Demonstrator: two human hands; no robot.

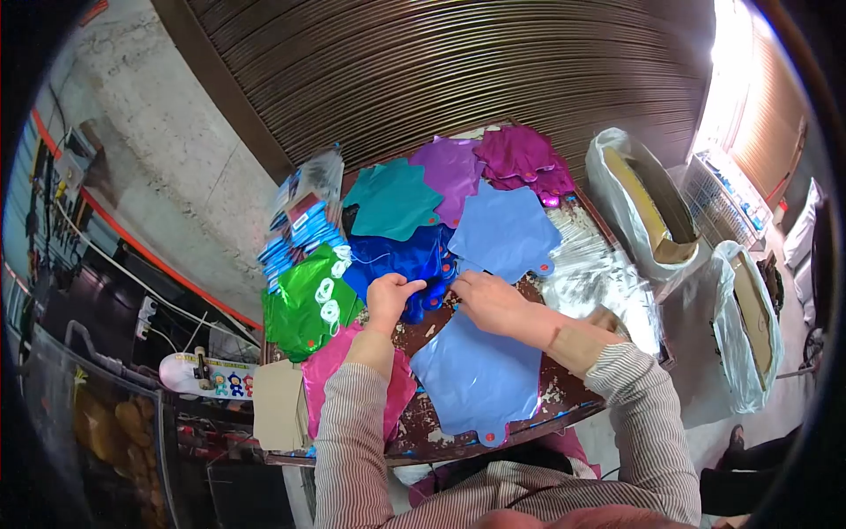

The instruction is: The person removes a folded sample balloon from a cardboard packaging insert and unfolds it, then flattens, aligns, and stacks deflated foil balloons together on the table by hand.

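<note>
Flat, shiny dark blue foil balloons (388, 256) lie crumpled in a stack in the middle of the table. At their near edge, my left hand (390, 300) is closed, thumb against fingers, pinching the dark blue foil. My right hand (489, 301) is closed at the right edge of the same stack, by the tabs with red dots; its fingertips hide what they grip. Under my right forearm is a light blue foil balloon (480, 370), and another light blue foil balloon (504, 231) lies beyond that hand. White ribbon coils (328, 291) rest on green foil balloons (295, 309) at left.
Teal (392, 198), purple (448, 172) and magenta (524, 163) foil stacks line the far side. Pink foil (397, 397) sits near my left forearm, clear packets (608, 291) at right. Lined boxes (639, 203) stand beside the table; a ribbed shutter (458, 70) closes off the back.
</note>
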